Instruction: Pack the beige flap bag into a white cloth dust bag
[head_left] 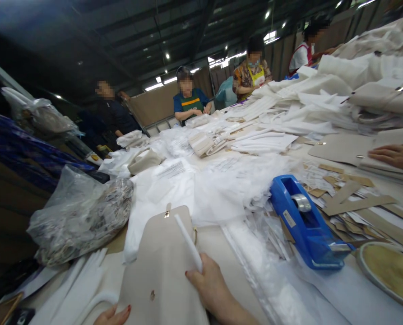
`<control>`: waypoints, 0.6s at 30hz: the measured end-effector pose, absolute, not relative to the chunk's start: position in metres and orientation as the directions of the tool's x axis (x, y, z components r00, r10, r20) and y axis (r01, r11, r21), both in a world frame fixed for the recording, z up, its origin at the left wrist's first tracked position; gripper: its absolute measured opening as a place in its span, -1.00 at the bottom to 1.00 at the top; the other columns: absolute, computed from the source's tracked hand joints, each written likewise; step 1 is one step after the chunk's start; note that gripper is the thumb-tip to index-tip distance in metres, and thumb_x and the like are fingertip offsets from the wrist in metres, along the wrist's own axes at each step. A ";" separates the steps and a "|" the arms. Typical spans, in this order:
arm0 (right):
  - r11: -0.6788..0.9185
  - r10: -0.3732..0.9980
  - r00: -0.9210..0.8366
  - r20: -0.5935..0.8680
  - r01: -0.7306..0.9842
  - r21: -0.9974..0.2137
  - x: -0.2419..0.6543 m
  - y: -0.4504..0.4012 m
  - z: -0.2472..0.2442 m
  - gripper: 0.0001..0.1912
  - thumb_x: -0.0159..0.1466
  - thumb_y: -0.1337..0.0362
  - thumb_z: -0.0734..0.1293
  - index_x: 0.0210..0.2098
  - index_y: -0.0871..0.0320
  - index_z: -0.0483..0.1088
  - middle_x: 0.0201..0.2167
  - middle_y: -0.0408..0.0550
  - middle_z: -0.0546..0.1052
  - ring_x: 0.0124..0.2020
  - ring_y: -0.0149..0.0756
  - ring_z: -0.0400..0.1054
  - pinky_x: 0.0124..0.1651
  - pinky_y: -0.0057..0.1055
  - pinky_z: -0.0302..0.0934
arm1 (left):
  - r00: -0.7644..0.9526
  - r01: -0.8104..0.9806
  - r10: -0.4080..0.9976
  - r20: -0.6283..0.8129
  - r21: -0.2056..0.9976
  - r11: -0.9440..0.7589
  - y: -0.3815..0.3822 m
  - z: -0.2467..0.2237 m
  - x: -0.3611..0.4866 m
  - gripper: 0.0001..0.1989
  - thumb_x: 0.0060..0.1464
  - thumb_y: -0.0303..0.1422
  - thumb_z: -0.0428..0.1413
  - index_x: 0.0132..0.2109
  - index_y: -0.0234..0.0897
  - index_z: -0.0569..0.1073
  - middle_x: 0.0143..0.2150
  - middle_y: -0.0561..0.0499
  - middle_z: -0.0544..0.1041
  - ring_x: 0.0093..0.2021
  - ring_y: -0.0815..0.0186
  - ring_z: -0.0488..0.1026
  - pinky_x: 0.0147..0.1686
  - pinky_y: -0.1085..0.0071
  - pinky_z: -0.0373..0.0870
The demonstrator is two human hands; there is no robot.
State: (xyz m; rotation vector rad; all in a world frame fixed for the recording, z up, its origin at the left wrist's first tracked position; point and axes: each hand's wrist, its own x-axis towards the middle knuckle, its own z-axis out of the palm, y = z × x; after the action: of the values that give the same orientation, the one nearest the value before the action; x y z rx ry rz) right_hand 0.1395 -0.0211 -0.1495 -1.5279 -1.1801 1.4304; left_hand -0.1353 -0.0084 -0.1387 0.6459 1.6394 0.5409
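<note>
My right hand is closed around the lower end of a thin white foam strip, which slants up over a beige bag piece. That piece has a small metal clasp at its top edge and a small metal fitting lower down. At the bottom edge of the view, my left hand holds the left side of the beige bag piece between thumb and fingers; part of the hand is cut off. Right of it lies another beige panel. White foam strips lie at the lower left.
A blue tape dispenser and a round tin stand at right, near cardboard scraps. A plastic bag sits at left. White sheets pile up ahead. Several people work beyond; another person's hand rests at far right.
</note>
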 end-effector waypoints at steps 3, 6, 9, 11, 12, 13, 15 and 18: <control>-0.323 0.942 -0.032 -0.334 0.184 -0.928 0.144 -0.020 -0.154 -0.86 0.04 0.39 0.25 -0.35 0.20 0.28 -0.33 0.03 0.51 -0.27 -0.17 0.40 -0.25 -0.38 0.20 | -0.086 0.091 0.710 -0.698 0.705 0.704 -0.018 -0.141 -0.127 -0.52 -0.52 -0.26 0.39 -0.30 -0.20 0.54 -0.59 0.04 0.54 -0.13 -0.12 0.49 -0.13 0.11 0.46; -0.296 0.949 -0.039 -0.313 0.234 -0.926 0.146 -0.019 -0.156 -0.85 0.05 0.37 0.24 -0.34 0.20 0.26 -0.30 0.08 0.49 -0.23 -0.13 0.39 -0.21 -0.34 0.19 | -0.060 0.057 0.737 -0.673 0.735 0.676 -0.027 -0.140 -0.122 -0.52 -0.54 -0.20 0.39 -0.34 -0.26 0.53 -0.56 -0.01 0.55 -0.23 -0.11 0.52 -0.18 0.11 0.45; -0.265 0.955 -0.059 -0.290 0.269 -0.926 0.147 -0.018 -0.156 -0.86 0.06 0.37 0.23 -0.34 0.20 0.24 -0.31 0.06 0.49 -0.25 -0.15 0.39 -0.22 -0.36 0.19 | -0.042 0.199 0.821 -0.570 0.800 0.566 -0.024 -0.124 -0.120 -0.41 -0.47 -0.10 0.35 -0.24 -0.36 0.49 -0.40 -0.14 0.58 -0.28 -0.10 0.52 -0.24 0.10 0.43; -0.245 0.959 -0.069 -0.276 0.293 -0.924 0.147 -0.018 -0.155 -0.87 0.06 0.36 0.21 -0.35 0.18 0.23 -0.34 0.03 0.48 -0.27 -0.16 0.39 -0.25 -0.37 0.19 | -0.094 0.443 0.904 -0.418 0.795 0.414 -0.015 -0.105 -0.116 -0.29 -0.46 -0.11 0.35 -0.10 -0.40 0.44 -0.25 -0.22 0.56 -0.20 -0.12 0.49 -0.18 0.10 0.40; -0.235 0.960 -0.071 -0.269 0.309 -0.922 0.147 -0.018 -0.155 -0.88 0.06 0.35 0.21 -0.35 0.18 0.22 -0.36 0.02 0.48 -0.28 -0.16 0.38 -0.25 -0.37 0.19 | -0.121 0.578 0.939 -0.323 0.746 0.331 -0.009 -0.096 -0.112 -0.20 -0.48 -0.15 0.36 -0.02 -0.40 0.40 -0.15 -0.25 0.54 -0.11 -0.14 0.45 -0.09 0.09 0.34; -0.225 0.963 -0.072 -0.261 0.324 -0.919 0.147 -0.018 -0.156 -0.88 0.06 0.34 0.21 -0.36 0.18 0.22 -0.37 0.02 0.48 -0.29 -0.15 0.38 -0.26 -0.36 0.18 | -0.106 0.684 0.969 -0.223 0.690 0.234 -0.002 -0.088 -0.106 -0.16 -0.46 -0.18 0.35 0.06 -0.40 0.35 -0.03 -0.28 0.48 0.00 -0.13 0.38 0.02 0.10 0.25; -0.200 0.968 -0.077 -0.240 0.344 -0.917 0.147 -0.018 -0.157 -0.87 0.06 0.33 0.21 -0.36 0.18 0.23 -0.37 0.03 0.48 -0.29 -0.14 0.38 -0.25 -0.35 0.18 | 0.058 0.823 0.991 -0.123 0.567 0.023 0.011 -0.079 -0.092 -0.23 -0.26 -0.19 0.26 0.13 -0.41 0.30 0.15 -0.31 0.33 0.17 -0.07 0.22 0.16 0.16 0.06; -0.163 0.973 -0.099 -0.209 0.350 -0.922 0.146 -0.017 -0.165 -0.84 0.07 0.31 0.19 -0.32 0.18 0.26 -0.35 0.00 0.50 -0.28 -0.16 0.39 -0.26 -0.38 0.20 | 0.254 0.861 0.959 -0.126 0.481 -0.166 0.027 -0.085 -0.070 -0.40 -0.08 -0.17 0.15 0.09 -0.39 0.36 0.14 -0.28 0.35 0.17 0.01 0.22 0.18 0.21 0.01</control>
State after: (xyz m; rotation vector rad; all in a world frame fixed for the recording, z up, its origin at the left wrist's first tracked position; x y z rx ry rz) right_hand 0.1464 -0.0168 -0.1646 -1.5471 -1.4751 1.2714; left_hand -0.0697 0.0265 -0.0846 2.0750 1.6507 0.2855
